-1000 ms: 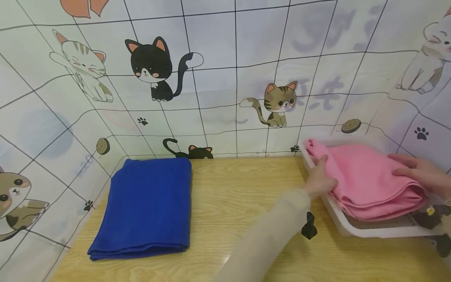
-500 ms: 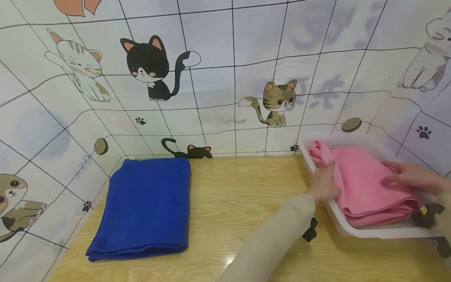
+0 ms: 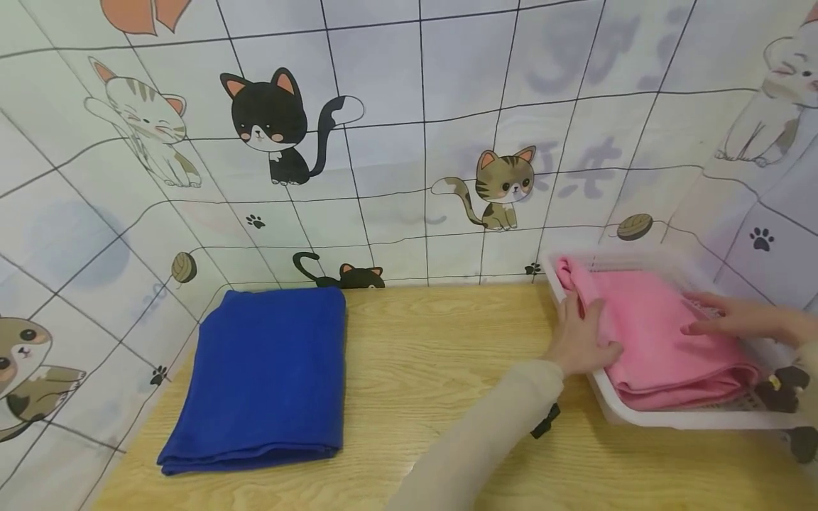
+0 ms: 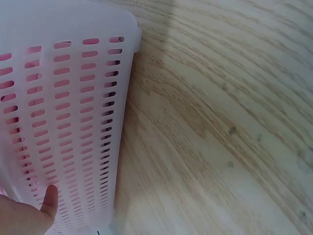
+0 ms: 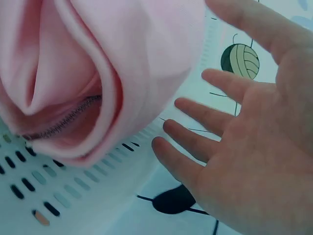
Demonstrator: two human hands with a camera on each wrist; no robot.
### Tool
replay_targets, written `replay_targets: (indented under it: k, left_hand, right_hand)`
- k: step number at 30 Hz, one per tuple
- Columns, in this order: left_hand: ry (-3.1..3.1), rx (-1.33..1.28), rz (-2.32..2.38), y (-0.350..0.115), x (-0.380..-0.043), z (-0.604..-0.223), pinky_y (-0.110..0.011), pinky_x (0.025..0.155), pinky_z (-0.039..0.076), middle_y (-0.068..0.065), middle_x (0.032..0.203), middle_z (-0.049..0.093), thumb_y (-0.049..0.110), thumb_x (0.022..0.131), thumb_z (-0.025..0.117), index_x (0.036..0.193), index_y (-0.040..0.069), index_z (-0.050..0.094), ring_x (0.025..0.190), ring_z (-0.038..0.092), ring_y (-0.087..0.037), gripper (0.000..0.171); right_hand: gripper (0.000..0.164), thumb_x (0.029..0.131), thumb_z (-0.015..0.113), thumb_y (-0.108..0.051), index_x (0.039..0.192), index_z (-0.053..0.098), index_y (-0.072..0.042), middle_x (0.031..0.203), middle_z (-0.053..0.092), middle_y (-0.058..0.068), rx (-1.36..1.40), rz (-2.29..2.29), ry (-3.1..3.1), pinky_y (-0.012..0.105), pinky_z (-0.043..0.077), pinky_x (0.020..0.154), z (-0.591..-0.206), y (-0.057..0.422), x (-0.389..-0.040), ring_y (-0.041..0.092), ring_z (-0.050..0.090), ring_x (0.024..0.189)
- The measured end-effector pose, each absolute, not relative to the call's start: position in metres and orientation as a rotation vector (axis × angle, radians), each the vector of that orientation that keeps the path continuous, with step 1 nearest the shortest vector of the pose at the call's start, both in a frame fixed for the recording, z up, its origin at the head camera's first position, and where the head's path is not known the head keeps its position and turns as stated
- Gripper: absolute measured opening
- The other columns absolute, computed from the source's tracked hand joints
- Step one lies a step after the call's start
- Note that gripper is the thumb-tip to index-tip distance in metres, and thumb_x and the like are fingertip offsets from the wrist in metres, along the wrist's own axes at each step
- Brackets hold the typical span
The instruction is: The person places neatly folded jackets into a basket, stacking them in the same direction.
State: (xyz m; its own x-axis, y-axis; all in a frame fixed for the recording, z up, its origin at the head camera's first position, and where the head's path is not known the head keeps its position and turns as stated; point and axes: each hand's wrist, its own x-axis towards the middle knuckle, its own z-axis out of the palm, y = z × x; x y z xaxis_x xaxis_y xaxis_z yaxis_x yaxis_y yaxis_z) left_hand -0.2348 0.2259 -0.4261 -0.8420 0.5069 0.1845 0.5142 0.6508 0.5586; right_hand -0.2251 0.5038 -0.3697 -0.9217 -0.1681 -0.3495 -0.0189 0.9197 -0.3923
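A folded pink cloth [image 3: 664, 333] lies in a white plastic basket [image 3: 696, 420] at the right; the right wrist view shows a dark toothed strip like a zipper inside its fold. My left hand [image 3: 580, 337] is at the basket's left rim, fingers spread against the cloth's edge. In the left wrist view one finger of it overlaps the slotted outer wall. Along the cloth's right side is my right hand [image 3: 744, 317], its fingers extended. The right wrist view shows that palm with fingers apart, beside the cloth and gripping nothing.
A folded blue cloth [image 3: 268, 369] lies on the left of the wooden table [image 3: 441, 355]. Cat-printed walls [image 3: 396, 156] stand behind and at both sides, close to the basket. A small black object [image 3: 545, 421] shows beside the left sleeve.
The pink cloth has gone lower into the basket and a little leftward. My right hand has eased off its right side; my left hand's fingers have spread at the left rim.
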Motion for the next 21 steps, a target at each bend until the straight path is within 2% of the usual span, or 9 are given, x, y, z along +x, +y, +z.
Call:
replay_targets:
  k: [2,4,10,16,21]
  left_hand:
    - [-2.831,-0.874,-1.046,0.220,-0.234,-0.428,-0.026,0.098,0.037,-0.012,0.158,0.007,0.044,0.083,0.069,0.146,0.026,0.041,0.142,0.010,-0.019,0.071]
    - [-2.827,-0.892,-1.086,0.215,-0.235,-0.430,-0.029,0.099,0.037,-0.015,0.158,0.001,0.045,0.084,0.067,0.146,0.026,0.041,0.144,0.003,-0.023,0.069]
    - [-2.830,-1.023,-1.195,0.188,-0.238,-0.432,-0.046,0.103,0.033,-0.011,0.159,-0.012,0.049,0.091,0.058,0.152,0.032,0.031,0.144,-0.005,-0.029,0.069]
    - [-2.835,-1.120,-1.239,0.154,-0.238,-0.436,-0.057,0.105,0.024,-0.004,0.159,-0.016,0.046,0.095,0.054,0.153,0.036,0.025,0.144,-0.011,-0.027,0.066]
    - [-2.853,-1.184,-1.236,0.136,-0.235,-0.442,-0.060,0.106,0.019,-0.003,0.159,-0.017,0.048,0.097,0.048,0.154,0.033,0.023,0.143,-0.013,-0.029,0.065]
  right_hand:
    - [0.085,0.092,0.060,-0.038,0.139,0.020,0.020,0.131,0.018,0.052,-0.162,-0.536,2.717,0.078,0.024,0.084,-0.367,0.500,-0.223,0.071,0.022,0.114]
    - [0.082,0.092,0.060,-0.036,0.140,0.021,0.018,0.131,0.021,0.052,-0.203,-0.552,2.722,0.078,0.026,0.082,-0.364,0.495,-0.221,0.071,0.024,0.114]
    - [0.077,0.097,0.051,-0.042,0.146,0.020,0.010,0.134,0.020,0.051,-0.251,-0.539,2.744,0.078,0.028,0.078,-0.359,0.482,-0.215,0.073,0.025,0.113]
    - [0.078,0.101,0.038,-0.048,0.145,0.018,0.013,0.135,0.018,0.050,-0.214,-0.560,2.748,0.080,0.024,0.080,-0.357,0.476,-0.214,0.073,0.021,0.115]
    - [0.073,0.101,0.043,-0.039,0.147,0.017,0.012,0.139,0.014,0.047,-0.276,-0.720,2.724,0.080,0.017,0.084,-0.357,0.465,-0.212,0.070,0.014,0.120]
